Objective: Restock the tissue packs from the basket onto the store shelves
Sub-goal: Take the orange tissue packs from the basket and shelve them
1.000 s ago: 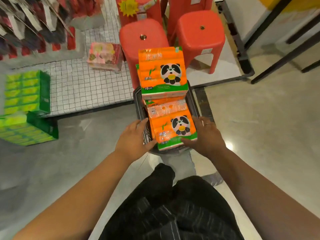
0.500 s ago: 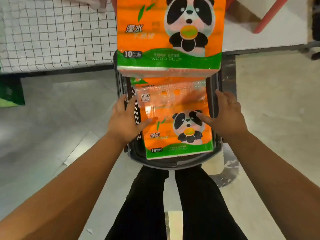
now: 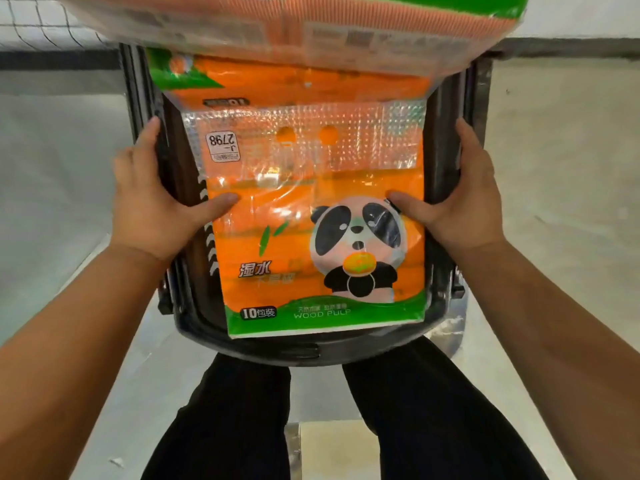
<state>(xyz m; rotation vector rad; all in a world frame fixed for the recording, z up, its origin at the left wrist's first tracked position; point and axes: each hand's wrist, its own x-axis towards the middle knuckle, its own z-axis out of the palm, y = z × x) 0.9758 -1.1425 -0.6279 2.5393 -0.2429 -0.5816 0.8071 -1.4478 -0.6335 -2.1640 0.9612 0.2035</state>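
Observation:
A dark plastic basket (image 3: 263,351) stands on the floor in front of my legs. An orange tissue pack with a panda print (image 3: 311,237) lies on top at its near end. A second orange pack (image 3: 294,81) lies under it farther back, and a third pack (image 3: 277,19) fills the top edge of the view. My left hand (image 3: 149,209) lies along the basket's left rim with straight fingers, its thumb on the panda pack. My right hand (image 3: 464,206) mirrors it on the right rim, thumb on the pack's right edge.
A white wire-grid panel (image 3: 34,26) shows at the top left behind the basket. Grey floor (image 3: 52,202) spreads to both sides. My dark trouser legs (image 3: 242,427) stand below the basket, with a pale block (image 3: 336,448) between them.
The view has dropped much closer to the basket. Both hands have slid forward along the rims, and both thumbs now lie on the panda pack.

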